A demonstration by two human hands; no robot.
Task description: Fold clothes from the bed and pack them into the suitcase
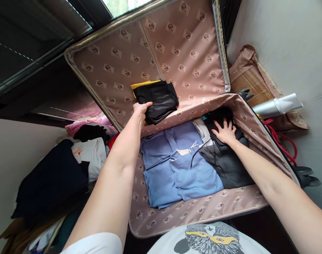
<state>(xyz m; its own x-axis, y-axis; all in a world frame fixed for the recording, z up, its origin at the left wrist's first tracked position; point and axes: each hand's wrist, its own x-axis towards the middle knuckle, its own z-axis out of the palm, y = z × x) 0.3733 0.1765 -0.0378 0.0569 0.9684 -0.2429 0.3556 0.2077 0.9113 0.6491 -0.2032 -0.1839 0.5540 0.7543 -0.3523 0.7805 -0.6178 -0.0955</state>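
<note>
An open suitcase (161, 225) with a pink patterned lining lies before me. My left hand (141, 108) grips the edge of a folded black garment (158, 100), thumb on top, fingers hidden beneath; a yellow fabric edge shows behind it. The bundle is held up in front of the raised lid (174, 42). With fingers spread, my right hand (224, 132) presses flat on black clothing (216, 118) in the case's right end. Folded blue clothes (198, 176) fill the left and middle, beside dark grey clothing (232, 169) with a black drawstring. A light grey garment (203, 130) lies between them.
Piled clothes, among them a dark navy one (52, 176) and a white one (93, 158), stand left of the suitcase. At the right are a silver-white tube-like object (277, 106), a red cord (293, 148), a rolled mat (248, 81) and a wall (290, 42).
</note>
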